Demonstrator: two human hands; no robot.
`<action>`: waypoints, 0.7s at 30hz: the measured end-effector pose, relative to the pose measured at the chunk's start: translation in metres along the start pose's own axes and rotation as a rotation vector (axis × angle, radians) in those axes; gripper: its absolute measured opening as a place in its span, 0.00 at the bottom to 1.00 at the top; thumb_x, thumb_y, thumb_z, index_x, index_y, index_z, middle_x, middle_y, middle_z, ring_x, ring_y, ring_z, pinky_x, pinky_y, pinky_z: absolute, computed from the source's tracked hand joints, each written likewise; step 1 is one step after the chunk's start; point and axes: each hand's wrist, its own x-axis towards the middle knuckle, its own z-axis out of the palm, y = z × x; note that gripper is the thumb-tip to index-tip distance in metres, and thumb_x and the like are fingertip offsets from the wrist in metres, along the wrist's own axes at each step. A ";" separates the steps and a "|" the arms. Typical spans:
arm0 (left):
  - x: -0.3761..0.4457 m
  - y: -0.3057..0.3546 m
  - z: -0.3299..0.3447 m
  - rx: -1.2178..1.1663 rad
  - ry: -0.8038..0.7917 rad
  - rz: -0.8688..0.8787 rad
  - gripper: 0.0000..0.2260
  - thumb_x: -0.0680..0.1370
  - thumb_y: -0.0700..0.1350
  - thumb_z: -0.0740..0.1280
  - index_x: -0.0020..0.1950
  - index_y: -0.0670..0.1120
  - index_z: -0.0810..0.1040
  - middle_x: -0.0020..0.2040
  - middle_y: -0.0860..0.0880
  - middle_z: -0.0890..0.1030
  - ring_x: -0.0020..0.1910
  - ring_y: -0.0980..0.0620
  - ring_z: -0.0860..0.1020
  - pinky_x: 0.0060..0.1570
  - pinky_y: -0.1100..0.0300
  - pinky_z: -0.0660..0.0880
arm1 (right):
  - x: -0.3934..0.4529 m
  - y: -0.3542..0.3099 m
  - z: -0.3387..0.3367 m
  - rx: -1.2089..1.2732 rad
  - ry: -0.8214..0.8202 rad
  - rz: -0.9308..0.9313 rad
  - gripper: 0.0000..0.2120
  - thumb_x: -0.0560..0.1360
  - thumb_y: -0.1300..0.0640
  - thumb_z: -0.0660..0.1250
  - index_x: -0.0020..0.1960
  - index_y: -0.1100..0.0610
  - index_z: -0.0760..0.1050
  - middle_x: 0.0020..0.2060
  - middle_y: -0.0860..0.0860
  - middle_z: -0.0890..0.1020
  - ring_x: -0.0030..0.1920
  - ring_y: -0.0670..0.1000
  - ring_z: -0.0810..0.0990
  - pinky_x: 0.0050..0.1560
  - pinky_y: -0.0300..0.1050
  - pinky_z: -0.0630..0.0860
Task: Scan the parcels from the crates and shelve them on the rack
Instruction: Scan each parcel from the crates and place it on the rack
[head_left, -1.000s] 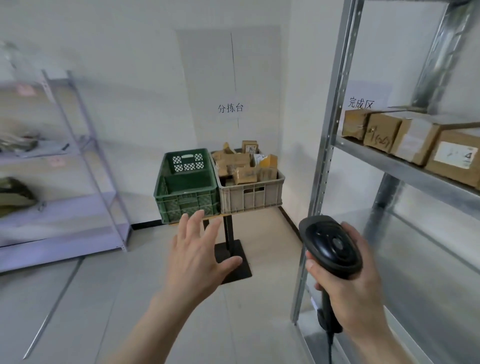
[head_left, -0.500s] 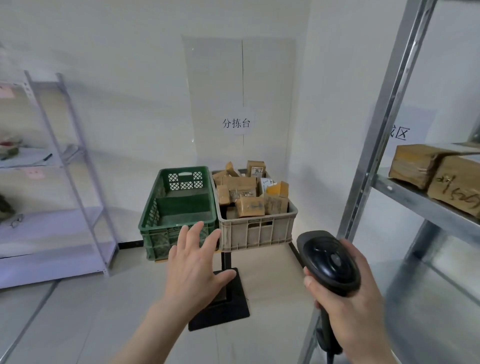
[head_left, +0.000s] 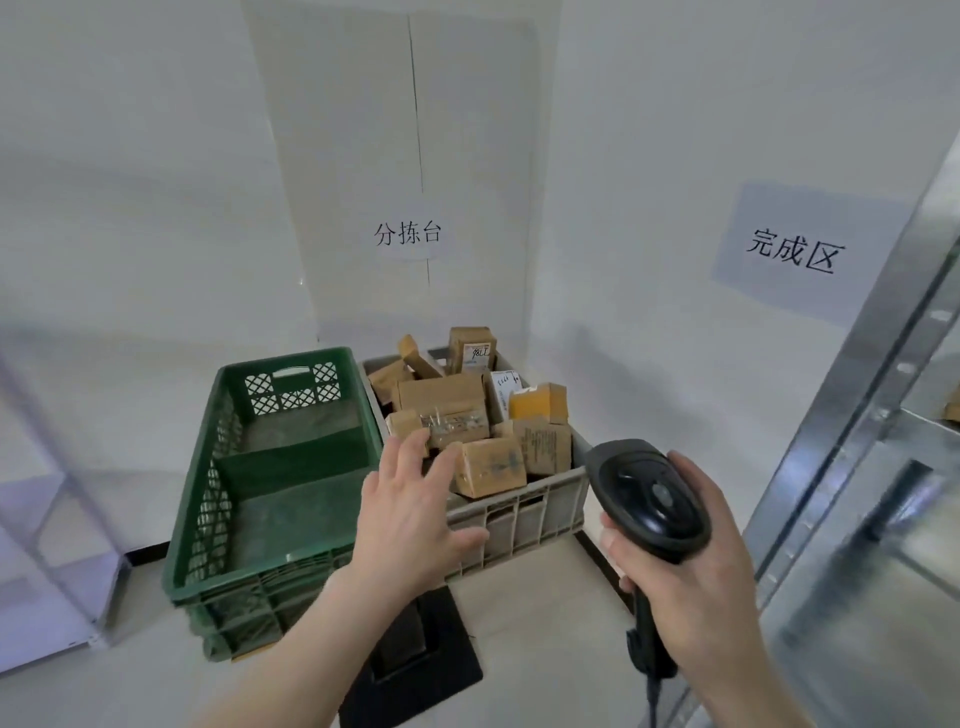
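Signs read 分拣台 (head_left: 408, 234) and 完成区 (head_left: 795, 255). Left hand (head_left: 415, 512) spreads empty above grey crate (head_left: 519, 514); right hand (head_left: 696, 561) grips scanner (head_left: 649, 499).

A green crate (head_left: 270, 467) and a grey crate (head_left: 519, 514) sit side by side, touching, on a black pedestal stand (head_left: 415, 670) resting on the pale floor (head_left: 545, 649); cardboard parcels (head_left: 488, 465) fill the grey crate.

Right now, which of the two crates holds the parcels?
The grey crate on the right holds the parcels; the green crate beside it holds none.
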 end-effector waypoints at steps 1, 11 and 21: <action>0.015 -0.001 0.008 -0.002 -0.009 0.009 0.43 0.70 0.68 0.71 0.80 0.57 0.57 0.81 0.48 0.53 0.81 0.43 0.49 0.76 0.42 0.60 | 0.012 0.004 0.006 -0.003 0.008 -0.001 0.42 0.66 0.58 0.84 0.70 0.34 0.68 0.59 0.42 0.81 0.60 0.54 0.82 0.62 0.68 0.78; 0.126 0.000 0.106 0.125 -0.304 0.102 0.44 0.70 0.62 0.76 0.78 0.58 0.52 0.81 0.48 0.49 0.81 0.38 0.44 0.77 0.36 0.55 | 0.137 0.045 0.057 0.042 -0.031 0.011 0.39 0.67 0.64 0.82 0.68 0.36 0.70 0.57 0.47 0.83 0.56 0.59 0.83 0.61 0.68 0.78; 0.183 -0.015 0.161 -0.133 -0.260 -0.224 0.45 0.70 0.72 0.68 0.79 0.57 0.52 0.78 0.50 0.57 0.78 0.45 0.55 0.65 0.48 0.75 | 0.207 0.070 0.089 0.014 -0.074 0.000 0.36 0.67 0.62 0.81 0.68 0.41 0.72 0.52 0.51 0.84 0.49 0.56 0.84 0.54 0.69 0.80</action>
